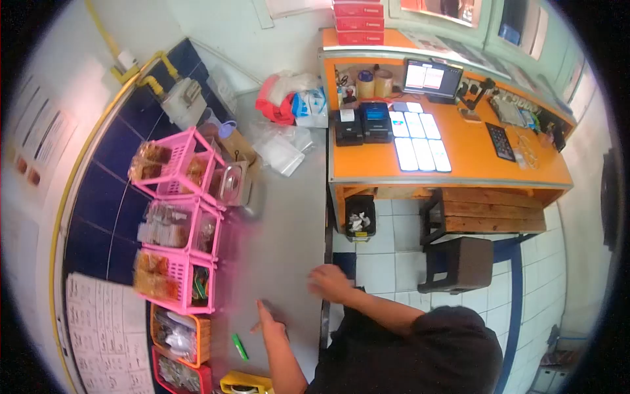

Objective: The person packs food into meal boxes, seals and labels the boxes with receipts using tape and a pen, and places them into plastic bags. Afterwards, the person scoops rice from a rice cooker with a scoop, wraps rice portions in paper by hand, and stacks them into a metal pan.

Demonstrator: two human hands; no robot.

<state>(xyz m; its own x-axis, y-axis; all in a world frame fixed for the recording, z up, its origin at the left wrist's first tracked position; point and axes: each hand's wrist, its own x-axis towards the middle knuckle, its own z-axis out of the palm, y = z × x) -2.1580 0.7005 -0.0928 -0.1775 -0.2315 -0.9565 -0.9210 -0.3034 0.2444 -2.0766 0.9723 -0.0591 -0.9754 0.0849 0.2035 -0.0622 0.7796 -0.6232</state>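
My left hand (269, 322) is over the grey metal worktop (279, 236), fingers stretched and apart, with nothing visible in it. A slim green stick-like object (240, 347) lies on the worktop to its lower left; its kind is unclear. My right hand (330, 282) hovers by the worktop's right edge, its fingers smeared by motion. No object can be made out in that hand. Along the left side stands a row of pink plastic baskets (176, 279) holding packets.
Below the pink baskets sit an orange basket (180, 336), a red basket (184, 374) and a yellow container (246, 381). Plastic bags (285, 154) lie at the worktop's far end. An orange desk (472, 141) carries several lit phones (420, 138). A dark stool (459, 266) stands on the floor.
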